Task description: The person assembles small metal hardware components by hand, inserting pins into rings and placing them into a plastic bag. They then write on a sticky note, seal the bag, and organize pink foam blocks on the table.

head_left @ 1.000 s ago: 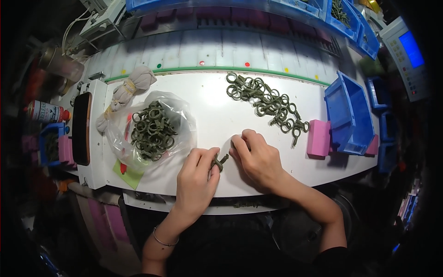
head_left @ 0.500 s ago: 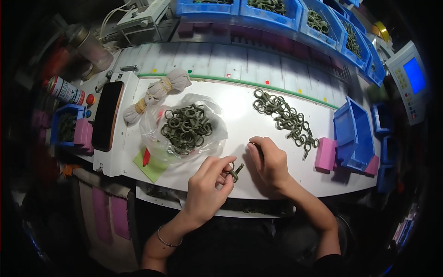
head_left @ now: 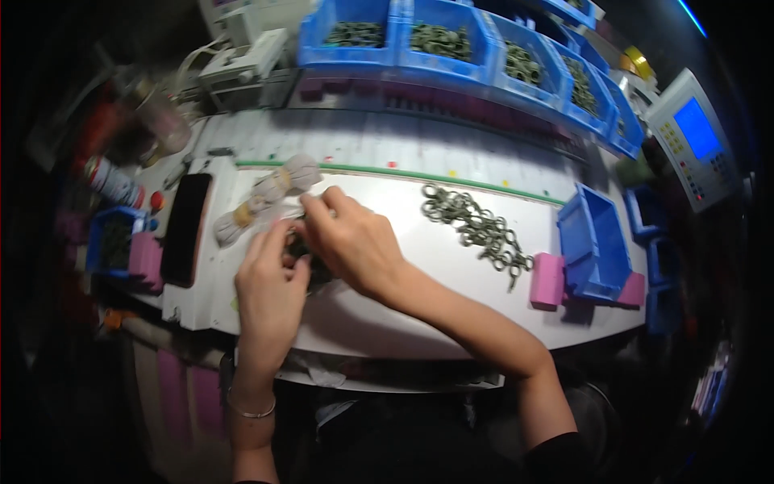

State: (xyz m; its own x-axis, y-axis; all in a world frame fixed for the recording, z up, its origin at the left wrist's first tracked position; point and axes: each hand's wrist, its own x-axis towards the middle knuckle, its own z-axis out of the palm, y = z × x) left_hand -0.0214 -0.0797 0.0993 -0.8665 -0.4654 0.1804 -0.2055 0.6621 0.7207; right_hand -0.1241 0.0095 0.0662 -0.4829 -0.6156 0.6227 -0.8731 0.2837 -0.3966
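My left hand (head_left: 270,282) and my right hand (head_left: 355,242) are close together at the left of the white table, over the heap of dark green eye bolts (head_left: 322,278) in its clear bag. Most of the heap and bag is hidden by them. The left fingers and thumb curl around dark ring-shaped metal, apparently an eye bolt (head_left: 297,242). My right fingers point down and are closed just beyond it; what they hold is hidden and blurred. More loose eye bolts (head_left: 476,222) lie in a slanting row on the table, right of my hands.
A bundled grey cloth (head_left: 270,198) lies beyond my hands, a dark phone (head_left: 188,230) left of it. On the right are a pink block (head_left: 547,280), a tilted blue bin (head_left: 594,246) and a scale display (head_left: 692,137). Blue bins of metal parts (head_left: 439,44) line the back.
Both hands have moved left and away from me, from the table's front to over the bagged heap. The right hand has crossed over to join the left. The view has also shifted.
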